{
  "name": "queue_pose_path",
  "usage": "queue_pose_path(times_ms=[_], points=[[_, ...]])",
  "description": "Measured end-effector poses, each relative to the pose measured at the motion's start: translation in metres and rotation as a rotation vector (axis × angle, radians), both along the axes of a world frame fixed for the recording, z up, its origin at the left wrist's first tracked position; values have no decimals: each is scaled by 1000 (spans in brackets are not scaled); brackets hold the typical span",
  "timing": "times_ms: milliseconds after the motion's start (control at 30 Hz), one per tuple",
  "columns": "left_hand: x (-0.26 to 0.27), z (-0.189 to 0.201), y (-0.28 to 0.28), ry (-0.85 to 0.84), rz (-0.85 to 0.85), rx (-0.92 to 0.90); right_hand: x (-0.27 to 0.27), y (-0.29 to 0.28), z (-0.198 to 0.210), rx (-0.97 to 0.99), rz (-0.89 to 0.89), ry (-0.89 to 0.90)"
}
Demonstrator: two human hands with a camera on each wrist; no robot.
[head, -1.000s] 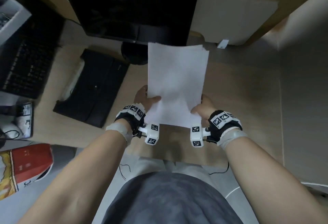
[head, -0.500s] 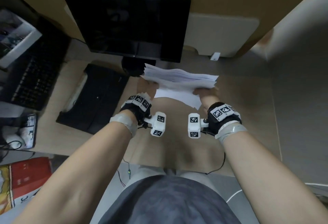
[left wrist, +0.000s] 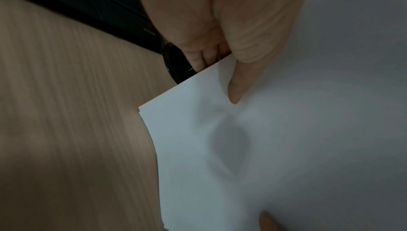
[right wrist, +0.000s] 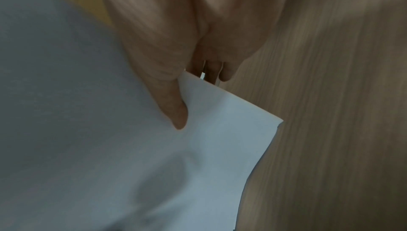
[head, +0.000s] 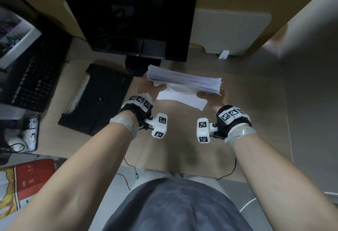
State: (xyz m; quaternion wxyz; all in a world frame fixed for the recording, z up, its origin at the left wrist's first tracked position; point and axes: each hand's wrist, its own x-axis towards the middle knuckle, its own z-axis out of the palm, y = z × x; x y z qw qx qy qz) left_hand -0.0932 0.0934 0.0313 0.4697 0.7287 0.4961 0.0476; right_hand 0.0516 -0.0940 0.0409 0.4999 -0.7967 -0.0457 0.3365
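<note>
Item: stack of paper, white, many sheets, held in the air over the bench, just in front of the monitor and its round black foot. Holders: left hand at the stack's left side, right hand at its right side. Head view: shows the stack nearly edge-on, its upper edge a thick, slightly fanned band of sheet ends, the near face sloping down toward the person; the fingers are mostly hidden behind the paper here. Left wrist view: shows what the head view hides, namely the left thumb pressed flat on the near face close to a corner, the other fingers curled behind the sheets, a shallow dent in the paper below the thumb. Right wrist view: the same grip mirrored, right thumb on the face, the other fingers behind the edge, a sharp corner standing free over the wood grain. Head view only: black tray on the bench left of the hands, keyboard farther left, red box beneath the bench edge.
</note>
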Motion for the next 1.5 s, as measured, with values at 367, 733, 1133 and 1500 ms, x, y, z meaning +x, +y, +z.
queue_pose_path(times_ms=[367,733,1133,1500], points=[[21,-15,15,-47,10,-46,16,12,-6,-149,57,49],[27,-22,24,-150,64,-220,15,19,-11,-43,-21,139],[21,-24,23,-115,-52,-255,12,22,-15,-31,-108,68],[25,-40,20,-192,-81,-301,12,36,-27,-123,-60,30]])
